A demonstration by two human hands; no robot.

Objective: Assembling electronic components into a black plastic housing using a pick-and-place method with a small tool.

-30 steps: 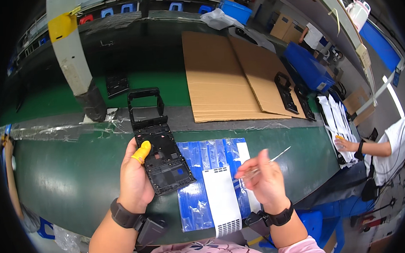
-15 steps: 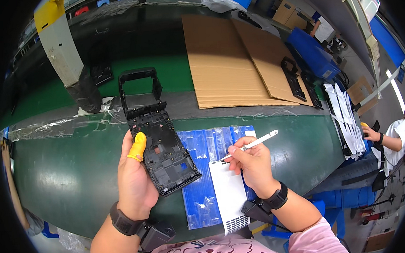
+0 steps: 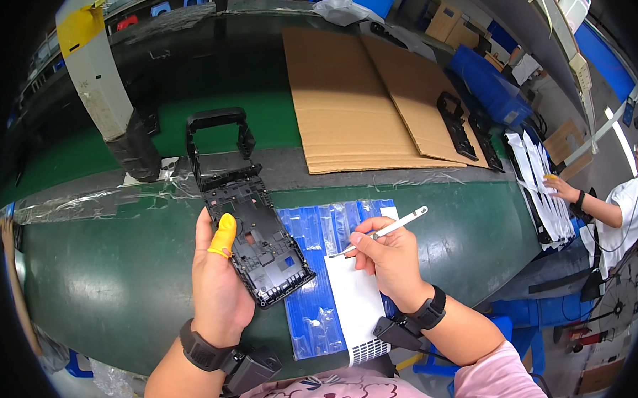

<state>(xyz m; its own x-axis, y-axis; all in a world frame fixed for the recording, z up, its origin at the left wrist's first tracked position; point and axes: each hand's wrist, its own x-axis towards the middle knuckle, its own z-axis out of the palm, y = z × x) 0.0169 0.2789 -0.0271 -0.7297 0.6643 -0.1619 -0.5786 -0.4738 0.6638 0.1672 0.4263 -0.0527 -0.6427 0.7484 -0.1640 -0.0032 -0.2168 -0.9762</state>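
Note:
My left hand (image 3: 222, 292), a yellow finger cot (image 3: 224, 236) on its thumb, grips a black plastic housing (image 3: 262, 226) along its left side. The housing is tilted, its ribbed inner face up, with an open rectangular frame at its far end. In my right hand (image 3: 393, 260) are white tweezers (image 3: 402, 222), pinched between thumb and fingers. Their tips are at the far end of a white sheet (image 3: 355, 297), beside a small dark piece there. Rows of dark pieces show at the sheet's near end. Under the sheet lies a blue plastic board (image 3: 307, 327) with clear film.
Brown cardboard sheets (image 3: 350, 105) lie across the table, with black plastic frames (image 3: 458, 125) on their right part. A white post (image 3: 96, 73) rises at the left. At the right, a co-worker's hand (image 3: 562, 188) is at a stack of white-wrapped parts (image 3: 535, 182).
Both my hands keep their holds, and the housing has tilted slightly. The co-worker's hand has moved left and up toward the wrapped parts. The whole view has shifted a little.

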